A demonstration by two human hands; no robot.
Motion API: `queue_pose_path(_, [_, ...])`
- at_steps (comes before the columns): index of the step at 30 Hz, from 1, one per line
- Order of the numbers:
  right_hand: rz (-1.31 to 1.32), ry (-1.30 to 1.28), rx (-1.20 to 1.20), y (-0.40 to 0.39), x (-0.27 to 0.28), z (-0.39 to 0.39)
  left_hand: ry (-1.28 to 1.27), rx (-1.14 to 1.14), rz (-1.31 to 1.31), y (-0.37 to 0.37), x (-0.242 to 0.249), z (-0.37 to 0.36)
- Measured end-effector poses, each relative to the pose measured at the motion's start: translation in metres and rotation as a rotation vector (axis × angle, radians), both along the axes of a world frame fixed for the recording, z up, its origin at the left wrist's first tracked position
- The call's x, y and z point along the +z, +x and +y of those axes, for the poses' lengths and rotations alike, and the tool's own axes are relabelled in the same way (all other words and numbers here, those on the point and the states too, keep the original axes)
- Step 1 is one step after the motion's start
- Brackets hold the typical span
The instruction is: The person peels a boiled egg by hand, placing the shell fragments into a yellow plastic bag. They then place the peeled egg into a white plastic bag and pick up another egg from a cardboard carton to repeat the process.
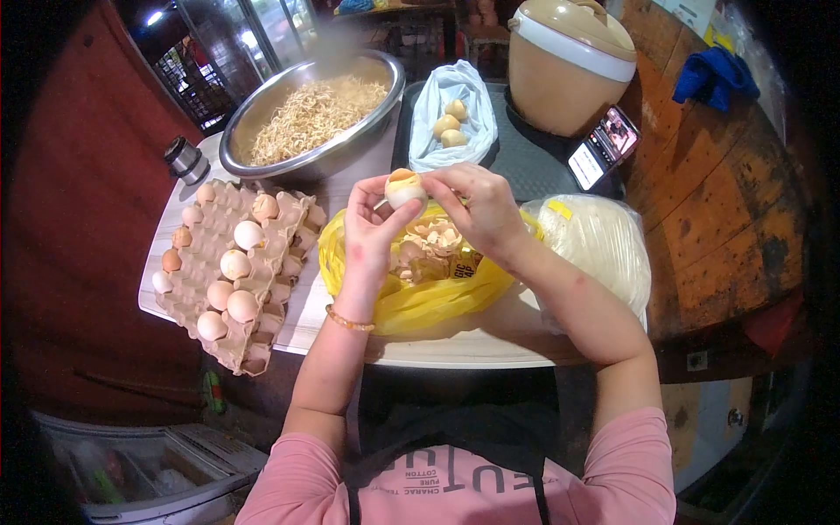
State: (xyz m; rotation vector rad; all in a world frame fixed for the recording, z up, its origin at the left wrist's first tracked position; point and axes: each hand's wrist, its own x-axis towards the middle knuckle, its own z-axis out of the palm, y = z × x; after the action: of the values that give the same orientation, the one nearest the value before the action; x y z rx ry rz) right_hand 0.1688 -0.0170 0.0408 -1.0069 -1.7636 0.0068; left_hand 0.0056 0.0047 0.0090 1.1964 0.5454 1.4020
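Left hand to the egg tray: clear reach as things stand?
Probably yes. The egg tray sits on the left hand's own side, with just the yellow bag's edge low between them. But that hand holds a partly peeled egg, so grasping likely means freeing it first.

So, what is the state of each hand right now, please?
Left hand: holding a partly peeled egg.
Right hand: partly closed at the egg's side; whether gripping anything cannot be told.

And there's the big steel bowl (382, 87) heaped with pale shreds (317, 120) on the desk (477, 349), a small container (186, 161) beside it, a beige lidded cooler (570, 74) on the dark tray (528, 166), a lit phone (605, 149) tilted nearby, a blue cloth (716, 77) beyond.
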Motion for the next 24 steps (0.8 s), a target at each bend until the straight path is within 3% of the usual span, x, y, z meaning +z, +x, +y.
queue_pose_path(10, [-0.033,-0.034,-0.032,-0.0012,-0.0023,-0.0021,0.046,0.099,0.132,0.0026,-0.002,-0.001])
queue_pose_path(22, [-0.016,0.03,-0.171,0.002,0.0041,-0.0007,0.047,0.073,0.094,0.0024,0.0001,-0.0005])
queue_pose_path(24, [-0.004,0.005,-0.175,0.004,0.0053,-0.0003,0.031,0.04,-0.005,0.0025,-0.0012,0.0023])
